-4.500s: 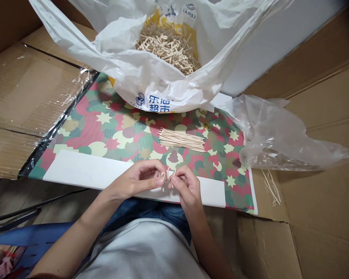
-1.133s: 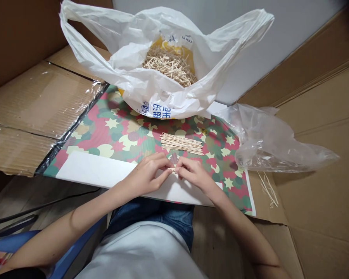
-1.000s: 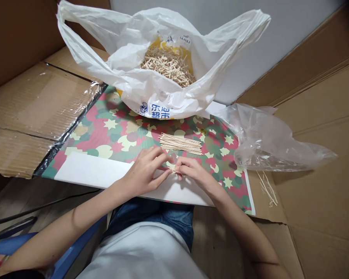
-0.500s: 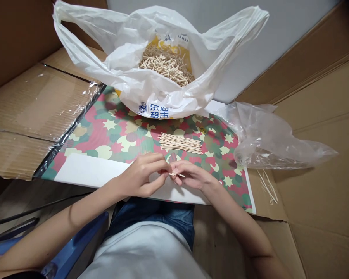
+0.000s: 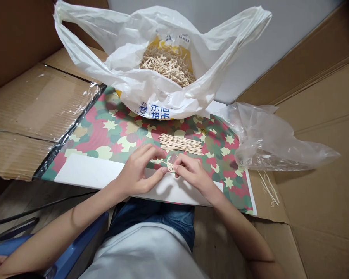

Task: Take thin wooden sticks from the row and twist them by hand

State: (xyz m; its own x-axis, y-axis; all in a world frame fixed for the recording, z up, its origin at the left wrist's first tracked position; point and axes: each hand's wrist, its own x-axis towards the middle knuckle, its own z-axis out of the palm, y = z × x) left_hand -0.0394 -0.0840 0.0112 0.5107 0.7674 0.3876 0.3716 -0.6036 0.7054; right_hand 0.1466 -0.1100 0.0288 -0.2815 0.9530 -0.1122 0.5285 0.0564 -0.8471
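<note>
My left hand (image 5: 139,170) and my right hand (image 5: 189,170) meet over the near part of a colourful star-patterned board (image 5: 104,131). Both pinch a small pale wooden piece (image 5: 170,167) between their fingertips, just above the board. The left hand's fingers are partly spread, thumb and forefinger on the piece. Just beyond the hands lies a neat bundle of thin wooden sticks (image 5: 182,144). Farther back stands an open white plastic bag (image 5: 151,89) holding several small knotted wooden pieces (image 5: 168,66).
A crumpled clear plastic bag (image 5: 267,139) lies right of the board. A few loose thin sticks (image 5: 269,188) rest on cardboard below it. Flattened cardboard (image 5: 31,104) with clear tape lies on the left, more cardboard on the right. A black cable (image 5: 46,203) runs at the lower left.
My hands dropped from in front of me toward the board and moved slightly forward, still working the small piece between the fingertips. The left hand's fingers have spread a little.
</note>
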